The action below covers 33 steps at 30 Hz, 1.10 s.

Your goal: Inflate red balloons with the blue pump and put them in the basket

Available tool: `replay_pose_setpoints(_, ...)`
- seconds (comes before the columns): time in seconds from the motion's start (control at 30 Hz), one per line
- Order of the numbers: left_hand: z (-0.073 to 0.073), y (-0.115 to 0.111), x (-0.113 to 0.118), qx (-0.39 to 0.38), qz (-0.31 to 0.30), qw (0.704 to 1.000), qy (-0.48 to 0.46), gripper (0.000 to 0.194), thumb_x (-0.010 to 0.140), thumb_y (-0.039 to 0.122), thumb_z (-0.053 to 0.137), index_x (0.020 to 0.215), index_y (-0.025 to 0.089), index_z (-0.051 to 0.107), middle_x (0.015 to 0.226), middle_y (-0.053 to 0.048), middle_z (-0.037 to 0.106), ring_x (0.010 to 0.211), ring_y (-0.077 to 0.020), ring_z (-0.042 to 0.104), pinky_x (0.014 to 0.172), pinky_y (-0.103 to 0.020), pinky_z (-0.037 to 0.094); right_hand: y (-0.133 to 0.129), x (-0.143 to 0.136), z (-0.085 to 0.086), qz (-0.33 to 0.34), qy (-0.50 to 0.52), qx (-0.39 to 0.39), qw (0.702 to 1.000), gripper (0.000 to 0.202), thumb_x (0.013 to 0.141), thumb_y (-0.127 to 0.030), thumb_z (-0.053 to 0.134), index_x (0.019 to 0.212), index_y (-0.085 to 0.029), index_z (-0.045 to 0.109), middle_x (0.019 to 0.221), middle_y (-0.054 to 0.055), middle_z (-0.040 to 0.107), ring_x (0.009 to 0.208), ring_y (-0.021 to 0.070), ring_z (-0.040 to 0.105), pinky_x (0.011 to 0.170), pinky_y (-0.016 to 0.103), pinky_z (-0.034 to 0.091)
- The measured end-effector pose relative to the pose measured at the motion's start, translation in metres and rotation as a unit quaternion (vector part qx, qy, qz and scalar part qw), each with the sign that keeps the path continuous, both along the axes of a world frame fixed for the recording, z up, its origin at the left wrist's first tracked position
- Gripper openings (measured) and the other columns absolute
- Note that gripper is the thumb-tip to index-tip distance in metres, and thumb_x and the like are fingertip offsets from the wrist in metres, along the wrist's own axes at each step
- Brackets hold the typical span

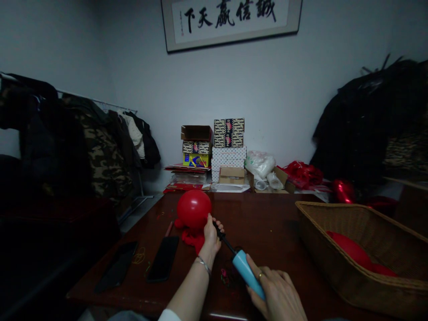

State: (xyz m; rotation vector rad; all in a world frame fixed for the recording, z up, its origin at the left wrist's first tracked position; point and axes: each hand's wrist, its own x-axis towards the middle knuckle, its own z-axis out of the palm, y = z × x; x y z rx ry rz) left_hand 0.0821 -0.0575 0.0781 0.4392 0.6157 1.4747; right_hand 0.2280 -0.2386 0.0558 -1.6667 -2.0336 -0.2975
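Presently, balloon inflation appears under way: left hand [211,235] grips the black end [219,231] of the pump [241,262], red balloon [194,208] just beyond it; right hand [280,290] grips the blue barrel [248,273]. Next stroke likely requires steady alignment.

A white sleeve [169,315], silvery bracelet [204,264] and gold ring [260,275] show.

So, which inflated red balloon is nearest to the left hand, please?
The round balloon at the left hand; the other red balloons in the wicker basket lie farther right.
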Motion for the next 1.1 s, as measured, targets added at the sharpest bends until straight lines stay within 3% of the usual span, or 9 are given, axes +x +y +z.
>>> replay_pose_setpoints(0.37,0.0,-0.012,0.012,-0.011,-0.043,0.999,-0.007,0.041,0.073,0.053,0.064,0.071,0.019,0.041,0.053,0.005,0.043,0.043,-0.0071,0.041,0.041,-0.018,0.034,0.029,-0.025,0.023,-0.035,-0.013,-0.035,0.999,0.055,0.08,-0.023,0.053,0.135,-0.024,0.042,0.086,0.003,0.064,0.079,0.0195,0.059,0.075,0.033,0.032)
replay_pose_setpoints(0.53,0.0,-0.007,0.008,-0.022,-0.016,1.0,0.005,0.041,0.075,0.053,0.061,0.07,0.019,0.04,0.051,0.006,0.038,0.038,-0.0049,0.034,0.036,-0.016,0.025,0.027,-0.03,0.023,-0.042,-0.016,-0.034,0.998,0.053,0.082,-0.024,0.051,0.134,-0.026,0.043,0.085,0.003,0.064,0.077,0.0188,0.059,0.075,0.033,0.032)
replay_pose_setpoints(0.77,0.001,0.004,-0.004,-0.014,-0.016,1.0,-0.015,0.039,0.079,0.053,0.056,0.071,0.019,0.04,0.052,0.007,0.036,0.037,-0.0042,0.031,0.034,-0.015,0.021,0.013,-0.021,0.006,-0.017,-0.023,0.011,1.0,0.054,0.081,-0.028,0.052,0.135,-0.027,0.041,0.084,0.002,0.064,0.075,0.0192,0.059,0.073,0.033,0.033)
replay_pose_setpoints(1.1,-0.001,0.015,-0.015,-0.018,0.004,1.0,-0.005,0.04,0.081,0.053,0.054,0.068,0.019,0.039,0.051,0.007,0.034,0.037,-0.0039,0.031,0.034,-0.015,0.02,-0.013,0.026,-0.021,0.051,-0.038,0.042,0.997,0.065,0.078,-0.035,0.059,0.138,-0.034,0.034,0.088,-0.002,0.067,0.072,0.0166,0.062,0.069,0.031,0.038)
